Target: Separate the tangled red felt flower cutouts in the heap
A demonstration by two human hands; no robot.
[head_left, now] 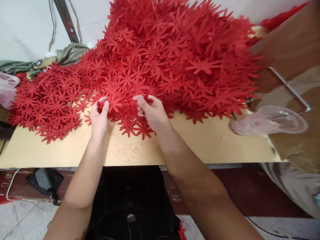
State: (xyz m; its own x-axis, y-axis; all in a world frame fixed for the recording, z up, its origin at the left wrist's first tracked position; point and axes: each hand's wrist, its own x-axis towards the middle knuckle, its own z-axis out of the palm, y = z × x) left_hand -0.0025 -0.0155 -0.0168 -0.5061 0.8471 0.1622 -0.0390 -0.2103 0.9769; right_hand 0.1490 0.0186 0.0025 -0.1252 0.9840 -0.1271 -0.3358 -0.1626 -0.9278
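Both of my hands are over the near edge of a large heap of red flower-shaped cutouts (155, 50). My left hand (99, 115) has its thumb and fingers closed on a red flower cutout (115, 102), whose thin petals spread to the right of the thumb. Opposite it, my right hand (153, 111) is closed in a pinch, with red petals right at its fingertips. One flower cutout (139, 88) lies just above that pinch. Against so much red, I cannot make out which piece the right fingers grip. A few loose flowers (143, 129) lie below, between the hands.
The heap covers the back of a pale wooden table (212, 140). A clear plastic cup (268, 120) lies on its side at the right, by brown cardboard (300, 126). Grey-green cloth (72, 52) and a plastic bag (8, 89) are at left. A black pouch (45, 181) sits below.
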